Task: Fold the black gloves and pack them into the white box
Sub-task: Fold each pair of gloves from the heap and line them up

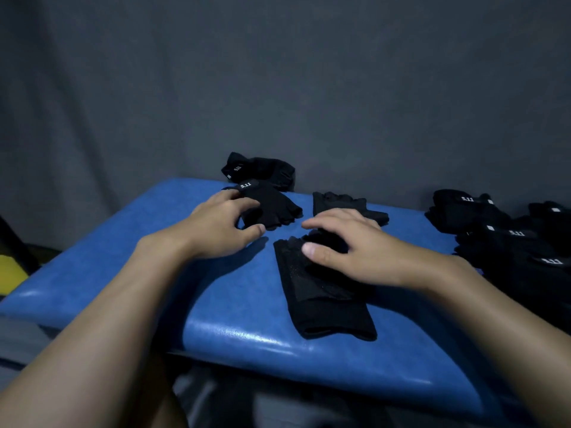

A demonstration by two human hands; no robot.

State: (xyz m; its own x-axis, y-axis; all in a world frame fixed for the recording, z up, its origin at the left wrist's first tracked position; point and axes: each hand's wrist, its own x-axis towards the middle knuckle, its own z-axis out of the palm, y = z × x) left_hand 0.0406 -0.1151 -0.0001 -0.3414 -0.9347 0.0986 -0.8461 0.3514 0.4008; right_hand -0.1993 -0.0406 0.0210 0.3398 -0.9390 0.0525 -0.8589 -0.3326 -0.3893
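Note:
A long black glove (324, 301) lies flat on the blue padded surface (234, 288), cuff toward me. My right hand (349, 245) rests on its finger end, fingers curled over the fabric. My left hand (222, 223) lies on a short fingerless black glove (275, 208) with a white label, its fingers curled onto the near edge of that glove. Another fingerless glove (349, 205) sits just beyond my right hand. No white box is in view.
A folded black glove (259, 171) sits at the far edge of the blue surface. A pile of several black gloves (506, 236) fills the right side. A grey cloth backdrop (278, 88) hangs behind. Something yellow (10, 273) shows at the left edge.

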